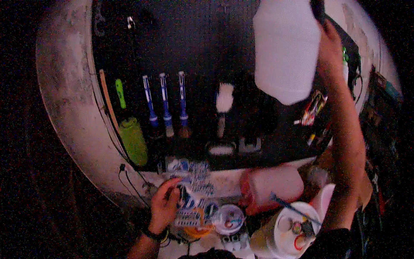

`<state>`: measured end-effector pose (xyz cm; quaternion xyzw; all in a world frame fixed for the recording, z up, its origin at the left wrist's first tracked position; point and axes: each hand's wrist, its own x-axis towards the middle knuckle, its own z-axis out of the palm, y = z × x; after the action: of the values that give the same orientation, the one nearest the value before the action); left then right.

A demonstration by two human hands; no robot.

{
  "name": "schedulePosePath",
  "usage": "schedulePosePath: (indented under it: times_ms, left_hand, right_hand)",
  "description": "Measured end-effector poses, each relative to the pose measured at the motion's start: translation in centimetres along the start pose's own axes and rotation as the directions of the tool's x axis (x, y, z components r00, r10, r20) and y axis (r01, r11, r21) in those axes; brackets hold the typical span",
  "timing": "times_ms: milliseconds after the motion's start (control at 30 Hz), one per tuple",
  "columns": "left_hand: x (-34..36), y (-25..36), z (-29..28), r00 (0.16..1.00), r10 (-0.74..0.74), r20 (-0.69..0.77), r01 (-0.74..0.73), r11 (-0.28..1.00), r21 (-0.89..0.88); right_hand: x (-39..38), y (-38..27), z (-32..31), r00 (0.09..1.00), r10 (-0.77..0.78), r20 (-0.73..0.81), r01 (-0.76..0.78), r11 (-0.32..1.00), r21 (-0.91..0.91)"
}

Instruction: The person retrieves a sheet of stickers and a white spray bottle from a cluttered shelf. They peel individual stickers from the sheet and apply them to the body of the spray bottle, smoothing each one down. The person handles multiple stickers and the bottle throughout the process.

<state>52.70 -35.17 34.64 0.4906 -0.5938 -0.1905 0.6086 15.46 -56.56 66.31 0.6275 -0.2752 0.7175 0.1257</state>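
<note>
My left hand [165, 206], low and left of centre, has its fingers and thumb closed at the edge of clear plastic packaging [192, 190] with blue print. My raised right hand [331, 45] is curled beside the right edge of a large white plastic jug [286, 54] in front of the dark board. A dark, narrow piece [318, 9] sticks up out of that hand; blur and darkness hide what it is. Under the left hand's packaging lies something orange [198, 231]. Just right of it stands a round tub [230, 219] with small items inside.
Three blue-handled brushes [164, 99], a pale-bristled brush [224, 99] and a green-handled tool [120, 93] hang on the dark board [194, 47]. A green cylinder [133, 140] is at its lower left. Near me are a pinkish container [276, 187] on its side and a white bucket [265, 239] of odds and ends.
</note>
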Motion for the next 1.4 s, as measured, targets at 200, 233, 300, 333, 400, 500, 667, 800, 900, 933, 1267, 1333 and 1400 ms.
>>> schedulePosePath:
  times_ms: [200, 233, 300, 333, 400, 500, 667, 800, 900, 933, 1267, 1333, 1400]
  left_hand:
    - [-1.0, 1.7, -0.4, 0.967, 0.134, 0.218, -0.126, 0.991, -0.049]
    - [-1.7, 1.9, -0.6, 0.956, 0.190, 0.222, -0.151, 0.972, -0.183]
    - [-3.6, 1.0, -1.0, 0.939, 0.285, 0.193, -0.174, 0.877, -0.448]
    - [-3.9, 1.9, -0.5, 0.907, 0.404, 0.116, -0.290, 0.801, -0.524]
    - [-5.0, 4.4, -0.2, 0.903, 0.263, 0.341, 0.044, 0.731, -0.681]
    - [-7.9, 9.9, 4.9, 0.821, 0.308, 0.480, 0.139, 0.708, -0.692]
    - [-11.8, 12.8, 10.4, 0.765, 0.507, 0.397, -0.213, 0.781, -0.587]
    - [-15.0, 15.5, 11.7, 0.724, 0.623, 0.297, -0.297, 0.670, -0.681]
    - [-18.2, 17.9, 13.6, 0.677, 0.711, 0.190, -0.602, 0.684, -0.413]
    - [-19.4, 18.4, 14.2, 0.608, 0.771, 0.190, -0.719, 0.636, -0.280]
    - [-34.5, 26.4, 23.2, 0.550, 0.747, 0.373, -0.500, 0.652, -0.570]
    - [-37.1, 27.3, 24.8, 0.583, 0.708, 0.398, -0.513, 0.701, -0.497]
    - [-39.2, 26.8, 26.8, 0.642, 0.589, 0.491, -0.082, 0.689, -0.720]
  right_hand:
    - [-11.8, -13.1, -8.5, 0.996, 0.068, 0.058, -0.053, 0.972, -0.230]
    - [-13.0, -15.5, -10.1, 0.980, 0.197, 0.012, -0.194, 0.973, -0.125]
    - [-16.7, -18.5, -12.2, 0.946, 0.310, -0.099, -0.314, 0.949, -0.033]
    - [-17.9, -19.5, -13.9, 0.932, 0.350, -0.095, -0.358, 0.928, -0.100]
    - [-20.7, -21.1, -16.5, 0.897, 0.428, -0.108, -0.441, 0.880, -0.176]
    - [-26.8, -21.4, -21.9, 0.858, 0.486, -0.166, -0.509, 0.759, -0.406]
    - [-33.2, -26.4, -25.1, 0.801, 0.526, -0.286, -0.591, 0.769, -0.242]
    - [-35.2, -28.6, -28.5, 0.778, 0.529, -0.339, -0.609, 0.767, -0.202]
    - [-36.2, -29.9, -32.7, 0.749, 0.543, -0.380, -0.634, 0.755, -0.169]
    - [-36.3, -30.4, -33.7, 0.717, 0.568, -0.405, -0.662, 0.737, -0.136]
    - [-42.7, -30.1, -50.9, 0.675, 0.470, -0.569, -0.676, 0.704, -0.220]
    - [-42.7, -31.8, -53.4, 0.628, 0.534, -0.566, -0.707, 0.696, -0.128]
    - [-42.2, -33.4, -54.3, 0.602, 0.558, -0.571, -0.711, 0.700, -0.065]
